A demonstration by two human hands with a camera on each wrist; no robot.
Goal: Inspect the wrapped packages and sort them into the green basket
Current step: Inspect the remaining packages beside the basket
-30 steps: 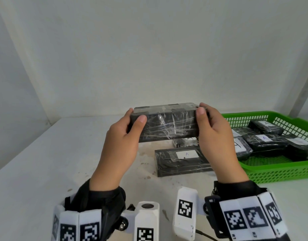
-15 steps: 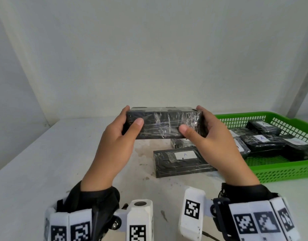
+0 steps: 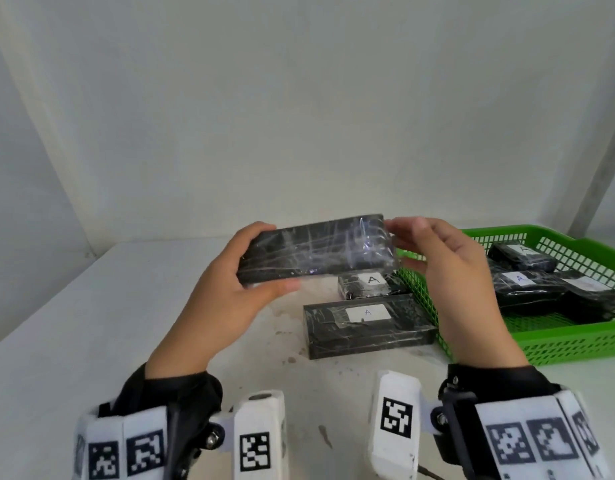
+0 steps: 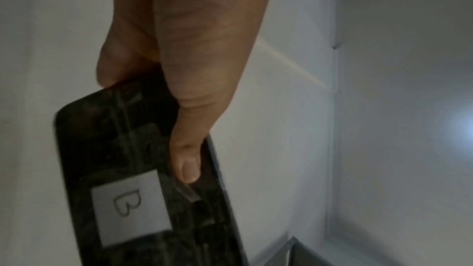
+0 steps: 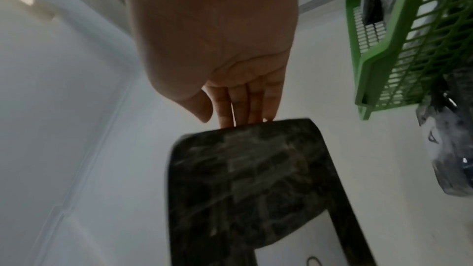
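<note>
White table (image 3: pixel 74 323), flat and wide, with brown smudges near its middle. Behind the table, a plain pale wall (image 3: pixel 299 98). Left of the table, a side wall (image 3: pixel 18 168) meeting the back one at a slanted corner. Far right of the table, a grey post (image 3: pixel 600 168) leaning up.

— How many wrapped packages can you count from your head view?
— One held up (image 3: pixel 316 252), two on the table (image 3: pixel 368 325) (image 3: pixel 370 285), near the basket's left side.
— And in your green basket (image 3: pixel 576 344)?
— At least three (image 3: pixel 522 256) (image 3: pixel 528 289) (image 3: pixel 593 296); the pile hides any more. One basket.
</note>
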